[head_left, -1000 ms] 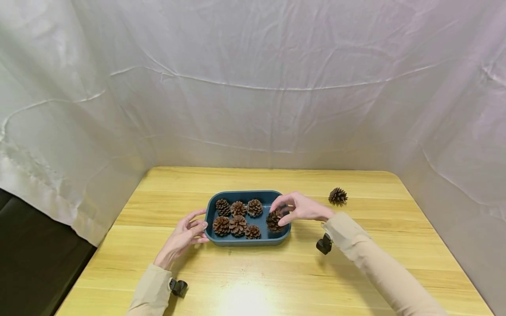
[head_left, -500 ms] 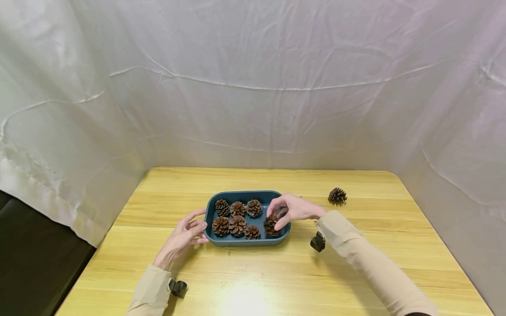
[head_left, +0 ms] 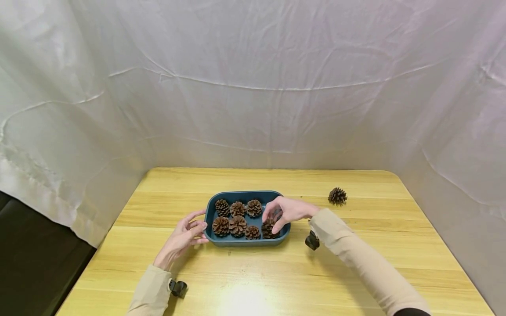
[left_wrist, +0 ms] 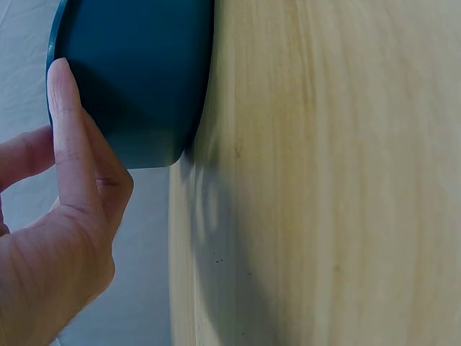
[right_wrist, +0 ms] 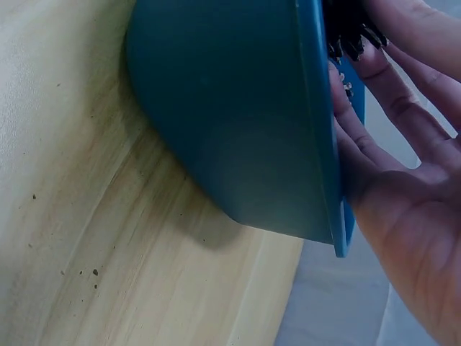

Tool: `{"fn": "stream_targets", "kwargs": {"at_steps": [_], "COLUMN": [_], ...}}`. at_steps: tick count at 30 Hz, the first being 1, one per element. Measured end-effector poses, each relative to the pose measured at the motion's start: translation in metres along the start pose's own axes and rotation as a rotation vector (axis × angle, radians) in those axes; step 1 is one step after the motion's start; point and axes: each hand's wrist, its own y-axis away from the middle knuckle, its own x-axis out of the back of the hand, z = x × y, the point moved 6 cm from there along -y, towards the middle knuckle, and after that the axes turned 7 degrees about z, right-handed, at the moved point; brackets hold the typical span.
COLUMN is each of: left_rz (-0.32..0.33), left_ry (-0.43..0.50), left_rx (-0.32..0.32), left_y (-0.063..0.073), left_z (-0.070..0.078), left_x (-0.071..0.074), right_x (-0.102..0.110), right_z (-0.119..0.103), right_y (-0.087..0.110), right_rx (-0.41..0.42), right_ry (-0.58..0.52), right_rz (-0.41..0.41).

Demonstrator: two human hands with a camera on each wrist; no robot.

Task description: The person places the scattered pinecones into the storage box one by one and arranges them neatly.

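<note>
A dark blue tray (head_left: 247, 242) with rounded corners stands on the table, with several pine cones (head_left: 238, 226) in two rows inside. My left hand (head_left: 186, 232) is at the tray's left end, its fairly straight fingers touching the outer wall near the rim, as the left wrist view also shows. Inside the right end, my right hand (head_left: 290, 210) holds a brown pine cone (head_left: 269, 229) between thumb and fingers, low in the front corner. That cone is partly hidden by the fingers; in the right wrist view only its dark scales (right_wrist: 351, 29) show past the rim.
One more pine cone (head_left: 337, 196) lies on the wooden table (head_left: 356, 245) to the right, behind the right forearm. Pale cloth (head_left: 253, 109) hangs round the back and sides. Small dark specks dot the tabletop.
My right hand has moved left and slightly down inside the tray with the pine cone, nearer to the front row. The left hand and tray have stayed in place.
</note>
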Motion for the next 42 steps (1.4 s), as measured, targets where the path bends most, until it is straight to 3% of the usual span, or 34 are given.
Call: {"fn": "stream_targets", "kwargs": {"at_steps": [10, 37, 42], "left_rz": [0.000, -0.011, -0.011], "left_ry": [-0.005, 0.004, 0.006], "left_rx": [-0.004, -0.007, -0.007], "left_y": [0.0005, 0.0016, 0.0020], "left_z": [0.0004, 0.0015, 0.0014], "left_x": [0.0008, -0.0007, -0.0001], "right_x": [-0.0062, -0.0066, -0.0069], "right_z": [-0.0020, -0.0067, -0.0049], "right_y": [-0.0067, -0.0054, -0.0076], "right_rx": [0.020, -0.040, -0.073], "right_ry": [0.043, 0.059, 0.111], "right_rz": [-0.029, -0.044, -0.045]}}
